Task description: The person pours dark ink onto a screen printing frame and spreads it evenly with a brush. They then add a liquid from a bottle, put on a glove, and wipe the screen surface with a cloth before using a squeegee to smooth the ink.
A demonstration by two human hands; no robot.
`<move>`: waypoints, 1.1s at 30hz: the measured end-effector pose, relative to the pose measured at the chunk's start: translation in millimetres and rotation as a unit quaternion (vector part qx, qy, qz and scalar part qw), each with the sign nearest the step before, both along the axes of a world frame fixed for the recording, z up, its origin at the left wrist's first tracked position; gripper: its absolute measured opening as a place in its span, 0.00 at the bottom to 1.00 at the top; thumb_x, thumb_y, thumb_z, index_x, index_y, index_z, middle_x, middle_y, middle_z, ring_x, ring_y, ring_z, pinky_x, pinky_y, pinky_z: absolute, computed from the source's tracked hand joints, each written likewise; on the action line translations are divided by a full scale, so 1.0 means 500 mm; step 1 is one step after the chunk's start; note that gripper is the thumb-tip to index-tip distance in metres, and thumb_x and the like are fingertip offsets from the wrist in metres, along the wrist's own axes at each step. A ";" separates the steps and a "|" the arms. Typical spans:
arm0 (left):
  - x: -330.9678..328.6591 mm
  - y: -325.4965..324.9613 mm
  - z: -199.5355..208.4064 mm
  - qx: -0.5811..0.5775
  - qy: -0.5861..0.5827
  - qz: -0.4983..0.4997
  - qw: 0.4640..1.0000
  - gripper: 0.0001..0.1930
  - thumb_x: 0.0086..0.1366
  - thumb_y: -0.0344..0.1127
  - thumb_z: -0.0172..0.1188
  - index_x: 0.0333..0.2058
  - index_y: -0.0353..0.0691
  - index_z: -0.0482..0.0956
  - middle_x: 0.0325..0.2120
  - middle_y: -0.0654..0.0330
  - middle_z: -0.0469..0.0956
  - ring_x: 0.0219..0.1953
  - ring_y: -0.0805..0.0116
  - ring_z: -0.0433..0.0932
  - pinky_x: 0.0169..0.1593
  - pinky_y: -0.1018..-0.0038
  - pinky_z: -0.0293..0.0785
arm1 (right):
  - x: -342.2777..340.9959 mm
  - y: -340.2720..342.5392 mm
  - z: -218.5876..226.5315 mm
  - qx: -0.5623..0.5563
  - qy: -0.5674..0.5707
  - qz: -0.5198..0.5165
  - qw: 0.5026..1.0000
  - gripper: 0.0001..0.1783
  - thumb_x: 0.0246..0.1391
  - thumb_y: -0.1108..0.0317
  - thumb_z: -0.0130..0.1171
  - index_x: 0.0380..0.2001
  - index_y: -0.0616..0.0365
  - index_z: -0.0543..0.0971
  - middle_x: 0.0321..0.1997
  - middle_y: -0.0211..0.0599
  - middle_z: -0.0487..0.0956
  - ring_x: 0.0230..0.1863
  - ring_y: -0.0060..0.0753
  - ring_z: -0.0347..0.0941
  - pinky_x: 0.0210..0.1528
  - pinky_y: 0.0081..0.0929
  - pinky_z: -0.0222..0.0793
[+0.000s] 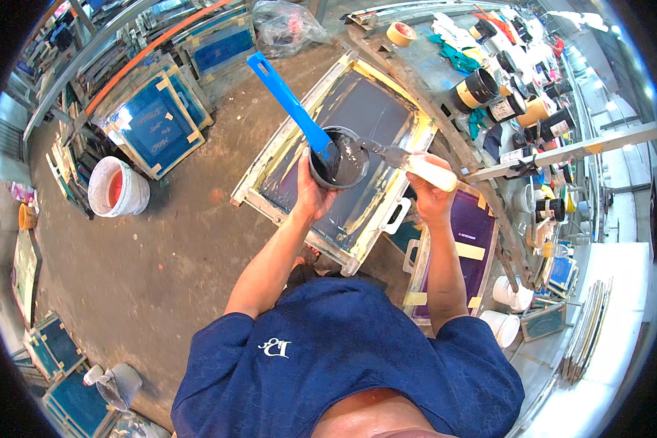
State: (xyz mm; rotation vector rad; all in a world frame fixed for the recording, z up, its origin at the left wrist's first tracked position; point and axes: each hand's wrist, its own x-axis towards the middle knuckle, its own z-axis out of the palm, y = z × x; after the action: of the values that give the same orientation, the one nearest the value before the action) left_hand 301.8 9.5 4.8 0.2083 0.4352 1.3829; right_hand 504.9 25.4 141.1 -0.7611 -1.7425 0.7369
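Note:
My left hand [313, 191] is wrapped round the side of a small tub [358, 173] of dark ink. A blue-handled spatula [288, 102] stands in the tub, its long handle slanting up and to the left. With my right hand [433, 191] I grip a putty knife by its pale handle [432, 172]; the ink-smeared blade [387, 154] reaches the tub's right rim. Beneath both hands lies a screen-printing frame [263, 169] with dark mesh and yellowish smears along its borders. The lower part of the putty knife's handle is covered by my fingers.
A white bucket [130, 191] with reddish residue stands on the floor at left, beside leaning blue screens [153, 128]. Ink tubs [476, 90] and a tape roll [401, 34] crowd the bench at right. A purple screen [471, 226] leans below a metal bar [562, 155].

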 end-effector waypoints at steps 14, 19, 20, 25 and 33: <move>-0.171 -0.085 0.070 -0.013 -0.020 0.117 0.993 0.44 0.58 0.75 0.48 0.64 0.51 0.64 0.59 0.59 0.71 0.58 0.53 0.72 0.58 0.47 0.69 | -0.044 0.049 -0.128 -0.130 -0.230 -0.051 0.963 0.19 0.50 0.68 0.67 0.46 0.60 0.78 0.38 0.45 0.83 0.37 0.39 0.82 0.40 0.29 0.74; -0.285 -0.140 0.077 -0.024 0.042 0.200 0.979 0.43 0.58 0.74 0.48 0.64 0.51 0.64 0.60 0.59 0.70 0.61 0.54 0.69 0.60 0.49 0.65 | -0.117 0.067 -0.270 -0.229 -0.311 0.046 0.921 0.21 0.48 0.59 0.67 0.44 0.56 0.79 0.34 0.51 0.81 0.37 0.51 0.80 0.39 0.36 0.73; -0.299 -0.153 0.068 -0.023 0.053 0.214 0.975 0.44 0.57 0.75 0.48 0.64 0.50 0.64 0.60 0.58 0.70 0.60 0.52 0.69 0.59 0.50 0.66 | -0.136 0.068 -0.288 -0.246 -0.329 0.067 0.909 0.21 0.47 0.59 0.67 0.44 0.55 0.80 0.34 0.52 0.81 0.38 0.54 0.79 0.39 0.37 0.73; -0.335 -0.226 0.040 -0.049 0.056 0.243 0.967 0.49 0.55 0.78 0.45 0.64 0.45 0.63 0.58 0.48 0.70 0.50 0.44 0.74 0.52 0.51 0.70 | -0.206 0.068 -0.333 -0.243 -0.395 0.097 0.881 0.18 0.47 0.57 0.64 0.39 0.56 0.78 0.32 0.52 0.80 0.37 0.58 0.78 0.38 0.45 0.72; -0.325 -0.274 0.008 0.057 0.008 0.195 0.979 0.47 0.58 0.75 0.47 0.67 0.51 0.58 0.63 0.51 0.65 0.58 0.45 0.71 0.55 0.46 0.73 | -0.237 0.045 -0.358 -0.215 -0.420 0.128 0.872 0.17 0.46 0.55 0.63 0.35 0.55 0.76 0.32 0.55 0.80 0.40 0.62 0.77 0.42 0.51 0.72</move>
State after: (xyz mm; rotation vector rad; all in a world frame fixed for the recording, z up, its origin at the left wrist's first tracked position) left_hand 139.2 -127.7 8.8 0.2358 0.4253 1.7948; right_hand 386.4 47.7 -37.8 -1.3039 -2.5352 1.0960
